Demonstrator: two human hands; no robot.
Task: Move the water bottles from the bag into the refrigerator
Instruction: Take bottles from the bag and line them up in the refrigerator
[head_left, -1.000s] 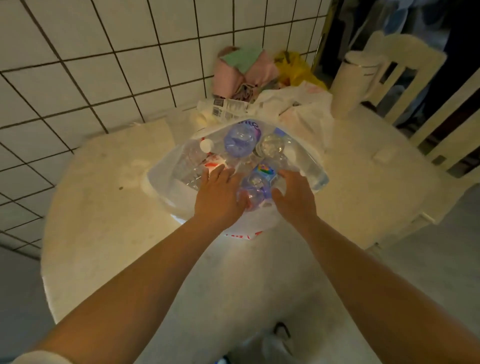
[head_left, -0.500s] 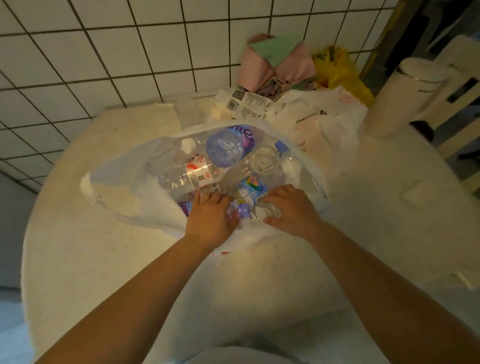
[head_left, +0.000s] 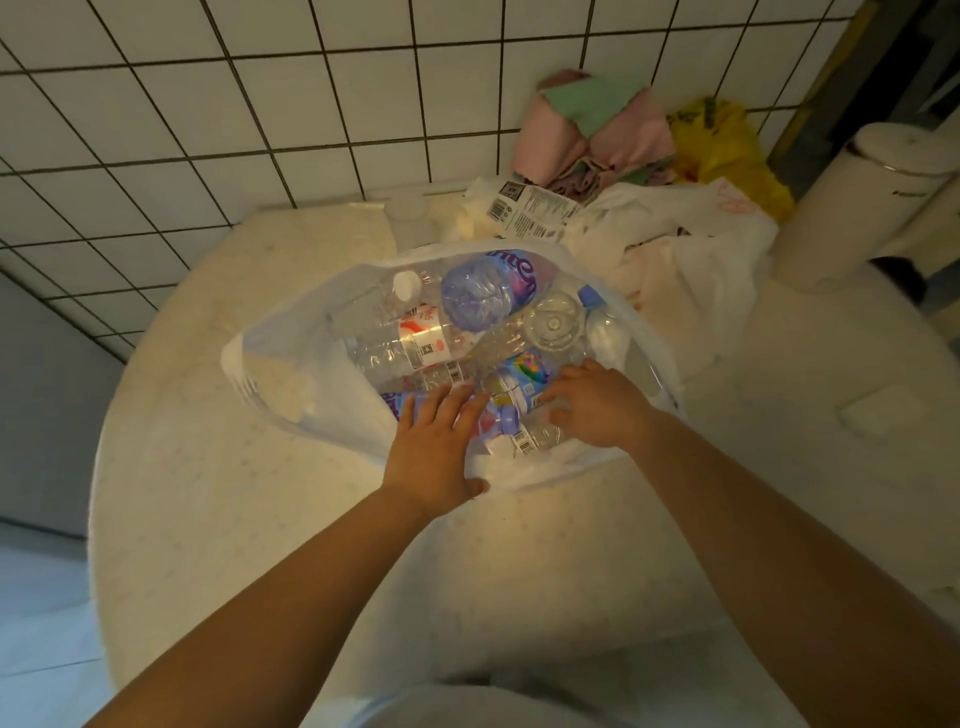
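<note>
A white plastic bag (head_left: 291, 384) lies open on a round table (head_left: 218, 509), holding several clear water bottles. A large purple-tinted bottle (head_left: 483, 291) lies at the back, and a red-labelled bottle (head_left: 410, 343) lies to its left. A colourful-labelled bottle (head_left: 519, 384) with a purple cap lies at the front between my hands. My left hand (head_left: 436, 447) rests on the bag's near edge with straight fingers touching bottles. My right hand (head_left: 597, 405) curls its fingers over the clear bottle (head_left: 540, 436) at the front right. No refrigerator is in view.
Behind the bag lie another white bag (head_left: 675, 244), a printed label sheet (head_left: 530, 208), pink and green cloth (head_left: 597, 130) and a yellow bag (head_left: 722, 145). A white cylindrical bin (head_left: 862, 208) stands at the right. A tiled wall (head_left: 260, 104) backs the table.
The view has moved closer to the table. Both hands have slid nearer the bag's front edge, the right hand's fingers curling onto the front bottle.
</note>
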